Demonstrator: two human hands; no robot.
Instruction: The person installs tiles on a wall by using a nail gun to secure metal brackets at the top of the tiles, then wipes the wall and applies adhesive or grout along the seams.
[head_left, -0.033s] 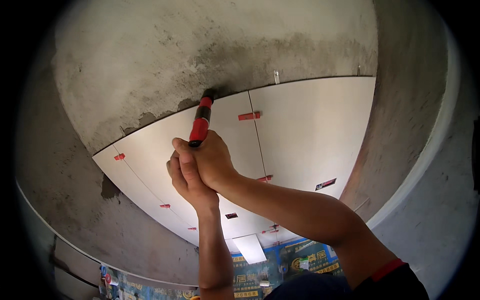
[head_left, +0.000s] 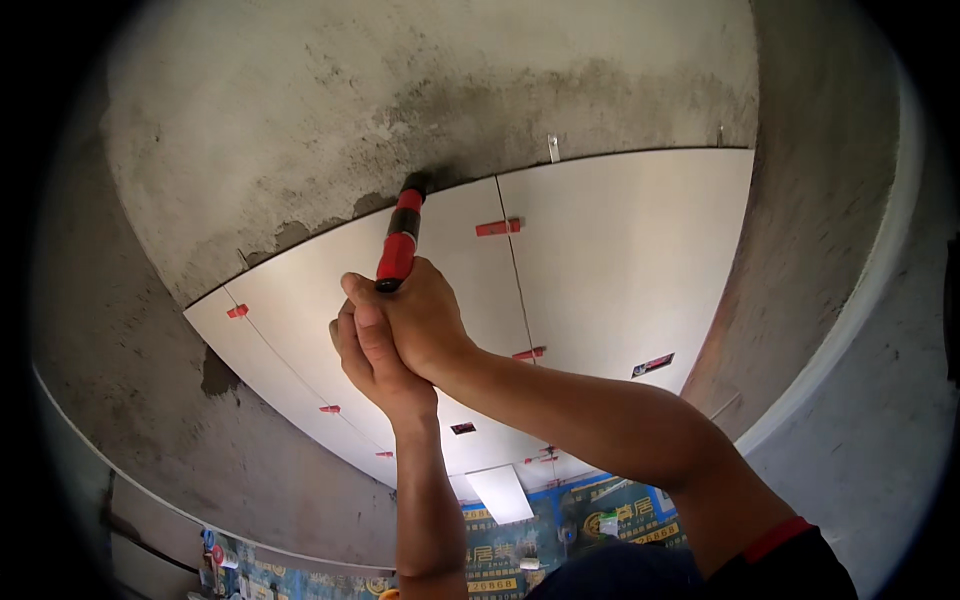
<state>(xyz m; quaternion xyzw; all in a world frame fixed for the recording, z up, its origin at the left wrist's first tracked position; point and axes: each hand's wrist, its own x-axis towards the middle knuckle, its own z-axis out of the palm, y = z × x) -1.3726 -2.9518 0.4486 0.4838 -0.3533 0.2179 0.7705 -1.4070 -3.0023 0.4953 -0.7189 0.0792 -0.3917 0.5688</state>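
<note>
A red-and-black tube-shaped tool (head_left: 398,250) slants up to the wall, its black tip against the bare concrete just at the top edge of a large white tile (head_left: 345,285). My right hand (head_left: 430,320) is closed round the tool's lower end. Pressed against it, my left hand (head_left: 385,370) is closed too, its thumb up along the right hand; part of its grip is hidden. Thin metal clips, one of them a bright clip (head_left: 553,148), stick up along the tile edge. A red tile leveling wedge (head_left: 498,228) sits across the joint right of the tool.
Another white tile (head_left: 630,240) fills the right side, with a dark cut-out (head_left: 653,366) low in it. Several smaller red wedges mark the left joint. A grey side wall (head_left: 830,170) stands at right. Below, a loose white piece (head_left: 500,495) stands over a printed blue-green floor sheet (head_left: 500,555).
</note>
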